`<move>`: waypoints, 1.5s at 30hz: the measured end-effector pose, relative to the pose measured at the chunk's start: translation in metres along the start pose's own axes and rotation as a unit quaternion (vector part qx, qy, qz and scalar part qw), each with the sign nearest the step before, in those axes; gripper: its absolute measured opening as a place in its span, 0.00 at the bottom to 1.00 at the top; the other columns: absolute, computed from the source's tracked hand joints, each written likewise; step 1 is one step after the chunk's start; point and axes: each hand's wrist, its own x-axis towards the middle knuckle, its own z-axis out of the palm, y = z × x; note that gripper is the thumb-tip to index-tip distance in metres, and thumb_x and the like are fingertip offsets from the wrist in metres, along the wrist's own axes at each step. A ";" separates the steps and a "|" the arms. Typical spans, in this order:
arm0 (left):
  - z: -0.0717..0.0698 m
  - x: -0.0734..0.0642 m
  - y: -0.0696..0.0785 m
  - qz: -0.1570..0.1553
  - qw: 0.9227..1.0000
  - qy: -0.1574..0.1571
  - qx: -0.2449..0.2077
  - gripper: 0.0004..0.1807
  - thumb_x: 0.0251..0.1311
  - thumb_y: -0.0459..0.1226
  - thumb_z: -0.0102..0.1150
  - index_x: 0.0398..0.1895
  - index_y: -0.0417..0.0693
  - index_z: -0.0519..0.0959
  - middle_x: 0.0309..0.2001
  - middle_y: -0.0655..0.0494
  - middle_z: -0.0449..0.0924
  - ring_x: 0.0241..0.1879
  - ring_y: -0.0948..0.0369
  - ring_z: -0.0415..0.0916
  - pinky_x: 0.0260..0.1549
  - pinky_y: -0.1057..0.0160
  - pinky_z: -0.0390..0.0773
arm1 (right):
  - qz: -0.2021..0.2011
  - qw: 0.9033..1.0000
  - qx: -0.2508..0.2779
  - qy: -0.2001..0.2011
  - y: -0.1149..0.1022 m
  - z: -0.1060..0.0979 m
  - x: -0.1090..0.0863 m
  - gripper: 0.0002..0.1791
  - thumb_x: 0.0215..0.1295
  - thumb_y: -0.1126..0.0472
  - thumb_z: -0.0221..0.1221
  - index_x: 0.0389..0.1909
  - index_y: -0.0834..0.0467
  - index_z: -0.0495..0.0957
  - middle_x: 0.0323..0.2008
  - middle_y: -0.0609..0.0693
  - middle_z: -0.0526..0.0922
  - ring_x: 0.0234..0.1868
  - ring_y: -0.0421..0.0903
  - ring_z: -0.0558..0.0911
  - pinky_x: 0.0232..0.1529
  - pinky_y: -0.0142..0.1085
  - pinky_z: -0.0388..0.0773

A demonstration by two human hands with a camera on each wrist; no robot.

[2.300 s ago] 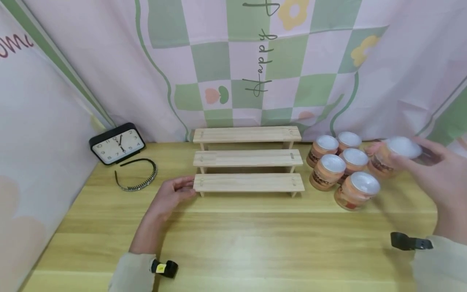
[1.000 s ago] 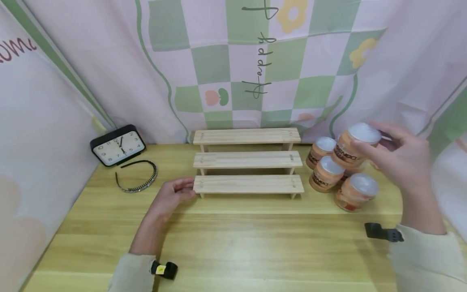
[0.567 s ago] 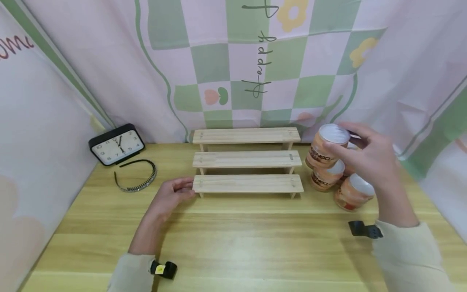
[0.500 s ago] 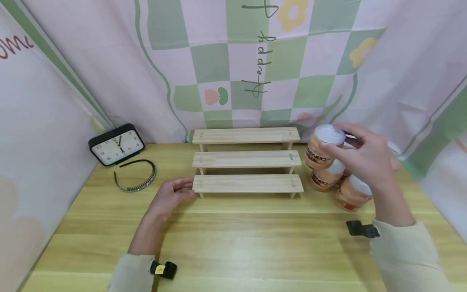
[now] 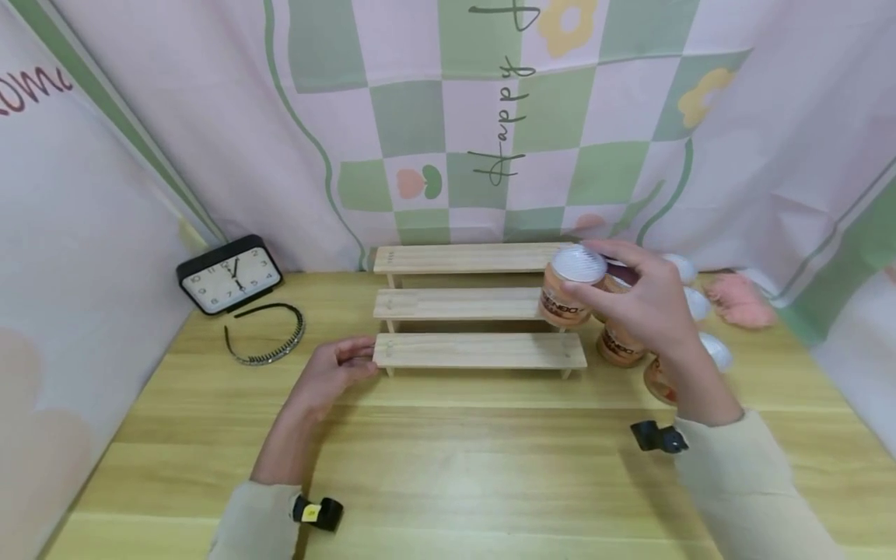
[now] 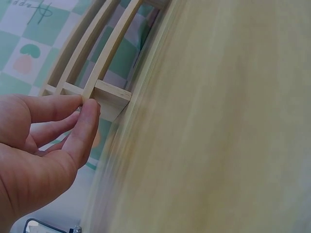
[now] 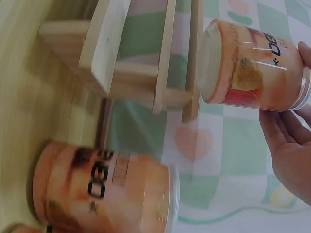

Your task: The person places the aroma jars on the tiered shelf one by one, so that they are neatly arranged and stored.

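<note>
My right hand (image 5: 647, 302) grips an orange-labelled jar (image 5: 564, 302) with a whitish lid near its top, fingers and thumb round it. The jar is upright at the right end of a three-step wooden display rack (image 5: 476, 350), over the middle step; whether it touches the wood I cannot tell. In the right wrist view the held jar (image 7: 257, 68) shows its base towards the boards. My left hand (image 5: 327, 381) pinches the left end of the rack's front board between thumb and fingers, plain in the left wrist view, where the hand (image 6: 43, 150) meets the board tip.
Several like jars (image 5: 619, 348) stand right of the rack, partly behind my right hand and forearm. A pink fluffy thing (image 5: 740, 300) lies beyond them. At the left are a black clock (image 5: 231, 276) and a toothed headband (image 5: 269, 358). A patterned curtain (image 5: 476, 117) hangs behind the table.
My right hand has carried the jar leftwards from the right side, over the other jars, to the rack's right end. The pink thing is now uncovered. My left hand stays in place.
</note>
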 end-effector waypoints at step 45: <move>0.002 -0.004 0.004 0.003 1.000 0.000 0.023 0.27 0.63 0.24 0.62 0.67 0.32 0.72 0.59 0.36 0.78 0.50 0.53 0.79 0.47 0.67 0.79 | -0.015 0.988 0.126 -0.090 -0.045 0.111 0.051 0.31 0.55 0.63 0.75 0.60 0.66 0.79 0.58 0.58 0.80 0.56 0.51 0.81 0.59 0.39 0.78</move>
